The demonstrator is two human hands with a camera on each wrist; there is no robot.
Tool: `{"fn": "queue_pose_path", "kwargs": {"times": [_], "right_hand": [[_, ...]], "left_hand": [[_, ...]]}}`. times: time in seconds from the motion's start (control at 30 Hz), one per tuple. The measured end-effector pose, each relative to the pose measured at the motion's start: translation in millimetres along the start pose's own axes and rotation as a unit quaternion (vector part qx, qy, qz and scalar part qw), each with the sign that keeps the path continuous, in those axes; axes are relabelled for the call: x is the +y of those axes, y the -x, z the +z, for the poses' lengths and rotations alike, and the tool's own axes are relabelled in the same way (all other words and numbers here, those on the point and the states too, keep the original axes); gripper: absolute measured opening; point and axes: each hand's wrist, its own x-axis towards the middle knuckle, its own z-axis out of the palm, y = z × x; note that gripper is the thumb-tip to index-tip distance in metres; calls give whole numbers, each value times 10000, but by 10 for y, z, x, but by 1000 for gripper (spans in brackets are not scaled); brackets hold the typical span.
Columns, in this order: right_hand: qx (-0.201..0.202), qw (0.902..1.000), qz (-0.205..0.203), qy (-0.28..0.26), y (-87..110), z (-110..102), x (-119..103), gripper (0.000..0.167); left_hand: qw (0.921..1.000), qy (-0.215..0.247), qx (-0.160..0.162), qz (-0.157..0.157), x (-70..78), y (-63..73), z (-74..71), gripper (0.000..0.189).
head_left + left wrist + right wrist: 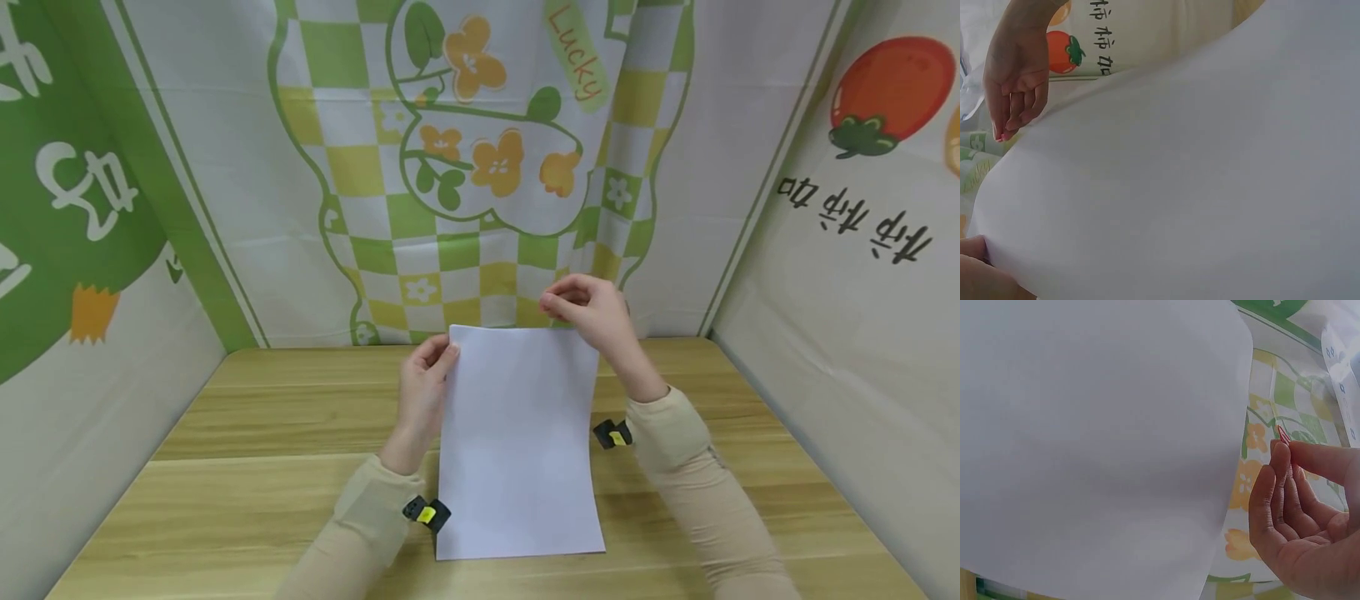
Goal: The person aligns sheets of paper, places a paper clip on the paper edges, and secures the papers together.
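A blank white sheet of paper (519,442) is held up over the wooden table, its lower edge toward the person. My left hand (424,383) pinches its upper left corner between thumb and fingers. Beyond the top right corner, my right hand (592,312) pinches a small red paper clip (1283,434) between thumb and index finger. Only the clip's looped end shows past the fingertips in the right wrist view. In the left wrist view the paper fills most of the picture, with the right hand (1017,81) above its far edge.
The wooden table (285,417) extends to both sides of the paper. A printed curtain (487,250) with green and yellow checks hangs behind it, and printed cloth walls (847,292) stand at left and right. Each wrist carries a small black camera (427,513).
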Motion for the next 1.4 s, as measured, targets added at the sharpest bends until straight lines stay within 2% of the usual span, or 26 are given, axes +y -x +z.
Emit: {"fn": "queue_pose_path", "kwargs": {"times": [0.17,0.43,0.77,1.4], "right_hand": [[13,10000,-96,8,10,50,-19,19],[-79,9995,-303,-58,9,115,-25,22],[-195,9993,-305,75,3,222,-51,22],[-213,9993,-312,5,-13,397,-44,17]], "left_hand": [[10000,-88,10,-11,-13,3,-2,14],[9999,-68,-57,48,-4,15,28,21],[9998,171,-75,96,-5,19,44,8],[9994,342,-15,55,-1,35,47,10]]}}
